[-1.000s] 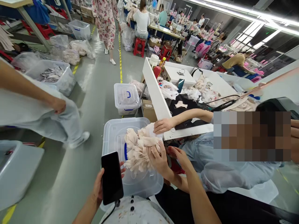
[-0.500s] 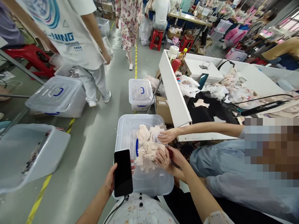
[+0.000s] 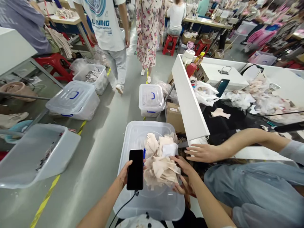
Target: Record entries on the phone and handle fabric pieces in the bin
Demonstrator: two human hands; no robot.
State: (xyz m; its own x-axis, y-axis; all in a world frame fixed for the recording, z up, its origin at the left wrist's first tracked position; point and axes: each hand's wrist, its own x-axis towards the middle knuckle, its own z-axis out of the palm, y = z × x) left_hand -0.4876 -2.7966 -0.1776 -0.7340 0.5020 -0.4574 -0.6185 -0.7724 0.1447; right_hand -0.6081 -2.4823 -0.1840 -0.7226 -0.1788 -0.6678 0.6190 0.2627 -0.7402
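My left hand (image 3: 125, 172) is closed around a black phone (image 3: 135, 170) held upright, a cable running from its lower end. In front of me, cut beige fabric pieces (image 3: 163, 171) lie in loose bundles on the lid of a clear plastic storage box (image 3: 133, 202). A white paper slip (image 3: 169, 149) rests on top of them. My right hand (image 3: 187, 167) reaches the right edge of the bundles, fingers apart and touching the fabric. Just below it, partly behind my forearm, is a co-worker's hand (image 3: 183, 186). The co-worker's other hand (image 3: 205, 152) is stretched out beside the pile.
A white worktable (image 3: 190, 104) with fabric scraps and bags stands at right. Lidded boxes (image 3: 151, 98) line the aisle, and an open bin (image 3: 59, 152) sits at left. One person in a white T-shirt (image 3: 104, 28) and another in a floral dress (image 3: 149, 34) are in the aisle.
The co-worker's hands have drawn back right from the fabric. My right hand now shows at the bundles' edge, and the paper slip is plainly visible. The view has shifted; the phone stays held.
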